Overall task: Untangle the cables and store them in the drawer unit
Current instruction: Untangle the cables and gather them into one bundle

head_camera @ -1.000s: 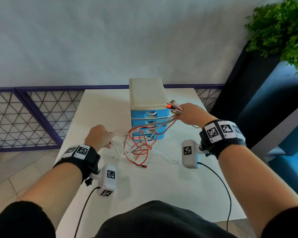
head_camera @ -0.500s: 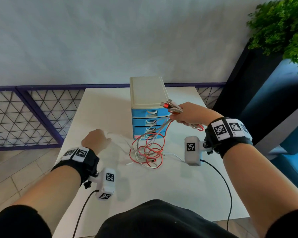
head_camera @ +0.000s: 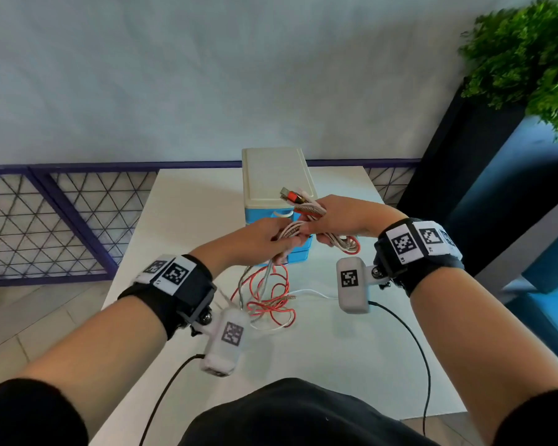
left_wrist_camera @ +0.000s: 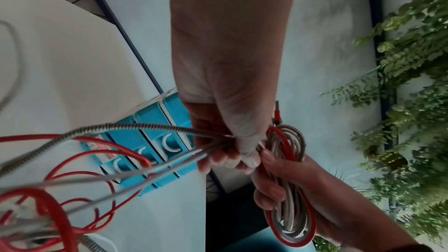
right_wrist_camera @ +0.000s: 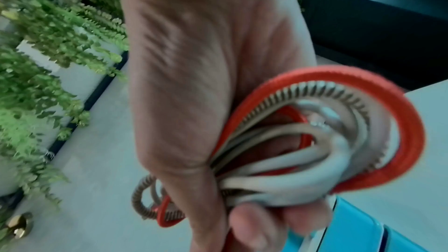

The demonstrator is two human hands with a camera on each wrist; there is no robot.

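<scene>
A tangle of red, white and spring-wrapped cables (head_camera: 266, 297) trails from both hands down to the white table (head_camera: 319, 358). My right hand (head_camera: 342, 217) grips a coiled bundle of these cables (right_wrist_camera: 315, 141) (left_wrist_camera: 288, 198), with the plug ends (head_camera: 292, 196) sticking out above the drawer unit. Just to its left, my left hand (head_camera: 261, 239) (left_wrist_camera: 232, 141) pinches the strands where they leave the bundle. The blue drawer unit (head_camera: 276, 185) (left_wrist_camera: 155, 141) with a cream top stands behind the hands, all its drawers closed.
A purple lattice fence (head_camera: 45, 220) runs behind the table along the wall. A dark planter (head_camera: 458, 175) with a green plant (head_camera: 529, 56) stands at the right. Black wrist-camera leads (head_camera: 413, 342) hang over the near table edge.
My left hand rose from the table's left side and took hold of the cables beside my right hand. The loose tangle has been drawn up and hangs shorter.
</scene>
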